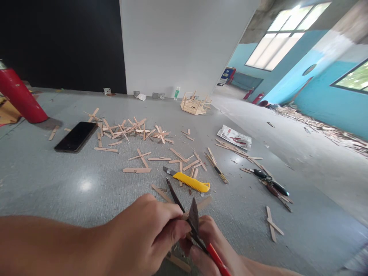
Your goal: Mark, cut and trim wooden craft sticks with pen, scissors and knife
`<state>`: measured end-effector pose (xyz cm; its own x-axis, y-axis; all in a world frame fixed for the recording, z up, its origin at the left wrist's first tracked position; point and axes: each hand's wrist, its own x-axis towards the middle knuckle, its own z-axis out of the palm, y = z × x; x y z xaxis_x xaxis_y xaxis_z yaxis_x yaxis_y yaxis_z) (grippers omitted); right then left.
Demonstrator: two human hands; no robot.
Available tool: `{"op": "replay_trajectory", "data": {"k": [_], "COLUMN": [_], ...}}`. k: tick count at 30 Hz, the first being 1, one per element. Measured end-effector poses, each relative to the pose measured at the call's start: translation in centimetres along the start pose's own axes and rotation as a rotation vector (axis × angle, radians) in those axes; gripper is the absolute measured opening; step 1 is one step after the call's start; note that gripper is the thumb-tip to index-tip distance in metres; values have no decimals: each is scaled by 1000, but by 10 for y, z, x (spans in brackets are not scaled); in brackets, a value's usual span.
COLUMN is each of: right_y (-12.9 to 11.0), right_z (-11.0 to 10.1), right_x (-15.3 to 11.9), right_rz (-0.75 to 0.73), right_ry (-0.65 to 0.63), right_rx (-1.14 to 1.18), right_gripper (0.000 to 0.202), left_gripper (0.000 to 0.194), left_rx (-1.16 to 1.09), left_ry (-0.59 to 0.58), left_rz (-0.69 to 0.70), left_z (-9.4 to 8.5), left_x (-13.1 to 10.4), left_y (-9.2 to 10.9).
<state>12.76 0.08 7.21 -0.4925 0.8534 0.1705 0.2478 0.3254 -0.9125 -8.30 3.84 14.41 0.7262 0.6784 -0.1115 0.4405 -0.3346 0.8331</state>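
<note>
My left hand [149,226] is closed, thumb pressed against the fingers, on a thin wooden craft stick [205,203] whose pale end shows beyond the blades. My right hand [214,241] grips scissors [194,214] with a red handle. Their dark blades stand apart, pointing up and away, with the stick passing between them. How far the blades bite into the wood is hidden by my fingers. Just beyond them a yellow utility knife [191,181] lies on the grey surface. Another slim knife [217,168] rests to its right.
Loose craft sticks [136,170] are scattered across the surface. A phone [76,137] and a red cylinder [21,94] are at left. At the back are a small hexagonal stick structure [195,105] and a glue tube [176,93]. A packet [234,137] and dark-handled tools [270,182] lie right.
</note>
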Motion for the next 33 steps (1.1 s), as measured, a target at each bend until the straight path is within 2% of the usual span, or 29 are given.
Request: {"op": "replay_trajectory", "data": {"k": [5, 16, 21, 27, 33], "right_y": [-1, 4, 14, 17, 17], "right_z": [0, 4, 2, 3, 4], "right_x": [-2, -10, -21, -21, -19], "right_rz": [45, 6, 3, -10, -55], "right_ry": [-38, 67, 133, 118, 159], "right_rx": [-12, -34, -137, -105, -193], "right_gripper": [28, 21, 16, 19, 15], "left_gripper": [36, 35, 34, 33, 32], "left_rx": [-4, -8, -10, -2, -20], "left_ry": [-3, 1, -2, 6, 31], "left_rz": [-13, 11, 20, 22, 39], "left_z": [0, 1, -1, -1, -1], "left_x": [-1, 0, 0, 0, 2], "left_y": [1, 0, 2, 3, 4]}}
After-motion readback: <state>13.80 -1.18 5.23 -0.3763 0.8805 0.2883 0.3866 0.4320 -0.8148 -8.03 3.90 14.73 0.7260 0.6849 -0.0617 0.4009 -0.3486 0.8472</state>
